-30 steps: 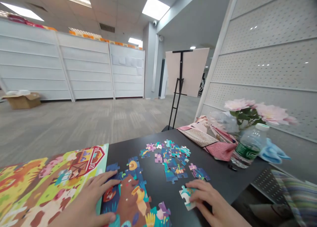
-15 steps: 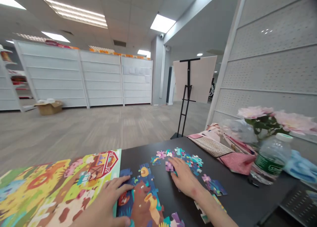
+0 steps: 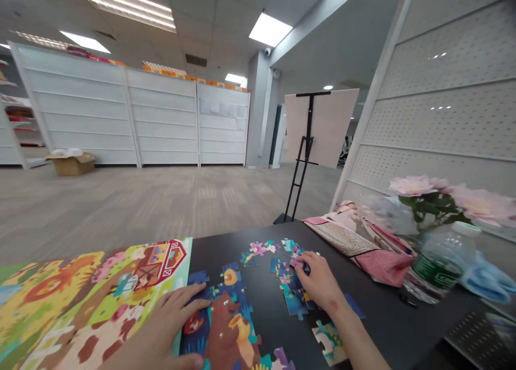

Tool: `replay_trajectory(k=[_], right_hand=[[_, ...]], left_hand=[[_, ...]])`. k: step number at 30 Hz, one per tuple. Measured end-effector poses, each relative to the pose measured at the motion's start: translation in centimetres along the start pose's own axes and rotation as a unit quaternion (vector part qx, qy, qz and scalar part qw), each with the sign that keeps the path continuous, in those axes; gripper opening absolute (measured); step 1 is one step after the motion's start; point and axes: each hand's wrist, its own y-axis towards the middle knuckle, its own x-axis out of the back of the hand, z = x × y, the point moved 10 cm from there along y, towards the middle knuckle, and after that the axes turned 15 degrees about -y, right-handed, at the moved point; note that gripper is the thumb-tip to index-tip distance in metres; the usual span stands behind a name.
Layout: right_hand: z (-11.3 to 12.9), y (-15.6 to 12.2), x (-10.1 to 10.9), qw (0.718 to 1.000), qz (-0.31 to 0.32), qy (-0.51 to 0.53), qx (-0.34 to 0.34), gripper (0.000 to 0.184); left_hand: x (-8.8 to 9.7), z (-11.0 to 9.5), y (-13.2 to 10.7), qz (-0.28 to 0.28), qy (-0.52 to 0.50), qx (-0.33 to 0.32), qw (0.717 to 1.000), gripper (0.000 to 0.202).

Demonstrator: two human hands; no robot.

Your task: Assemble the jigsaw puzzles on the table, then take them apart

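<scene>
My left hand [image 3: 167, 319] lies with fingers spread on the left edge of a partly joined jigsaw puzzle [image 3: 223, 327], which shows a brown bear with a yellow pot. My right hand [image 3: 320, 284] reaches over the loose pieces, its fingers bent and its fingertips on a purple puzzle piece [image 3: 297, 258]. Around it are other loose puzzle pieces [image 3: 293, 301], mostly blue, teal and pink, some partly hidden under the hand. A few pink and teal pieces [image 3: 258, 248] lie farther back. By my right forearm is a teal and cream piece [image 3: 327, 342].
An illustrated farm-animal sheet [image 3: 133, 300] covers the table's left side. To the right are a pink patterned bag [image 3: 374, 254], a water bottle [image 3: 439, 265], a black pen-like object [image 3: 408, 300], pink flowers [image 3: 427, 190], a blue cloth [image 3: 489, 276] and a dark mesh tray [image 3: 479, 327].
My right hand has shifted right, its fingers now more bent, and the purple piece has moved right with it. Pieces formerly under the hand show now. My left hand stays on the puzzle.
</scene>
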Motion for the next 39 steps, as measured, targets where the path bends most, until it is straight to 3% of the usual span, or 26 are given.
replay_trajectory(k=[6, 10, 18, 22, 26, 29, 32, 36, 39], right_hand=[[1.1, -1.7, -1.3, 0.998, 0.059, 0.011, 0.022, 0.049], [1.4, -1.9, -1.3, 0.997, 0.074, 0.028, 0.019, 0.047], [3.1, -1.4, 0.4, 0.993, 0.033, 0.103, 0.04, 0.018], [4.5, -1.1, 0.7, 0.987, 0.018, 0.146, 0.071, 0.024], [4.0, -1.2, 2.2, 0.987, -0.017, 0.143, 0.071, 0.034], [3.1, -3.6, 2.6, 0.991, -0.023, 0.12, 0.059, 0.029], [2.4, -8.1, 1.2, 0.998, -0.01, 0.043, 0.042, 0.026], [2.9, -12.8, -0.8, 0.998, 0.006, 0.001, 0.057, 0.036], [3.1, -13.5, -0.9, 0.999, 0.009, -0.015, 0.042, 0.041]], left_hand=[[-0.3, 0.0, 0.0, 0.028, 0.01, 0.014, 0.999, 0.074], [-0.3, 0.1, -0.1, 0.024, 0.01, 0.016, 1.0, 0.075], [-0.4, -0.3, -0.2, 0.031, 0.021, 0.011, 0.999, 0.074], [-0.3, -0.3, -0.1, 0.024, 0.025, -0.008, 0.999, 0.071], [0.1, -0.8, 0.0, 0.011, 0.021, -0.02, 1.0, 0.07], [0.4, -1.3, 0.0, 0.013, 0.022, -0.011, 1.0, 0.07], [0.3, -1.3, -0.1, 0.016, 0.022, -0.006, 1.0, 0.071], [-0.5, 0.7, -0.2, 0.0, 0.038, -0.035, 0.999, 0.072], [-0.9, 2.6, -0.2, -0.048, 0.067, -0.087, 0.993, 0.072]])
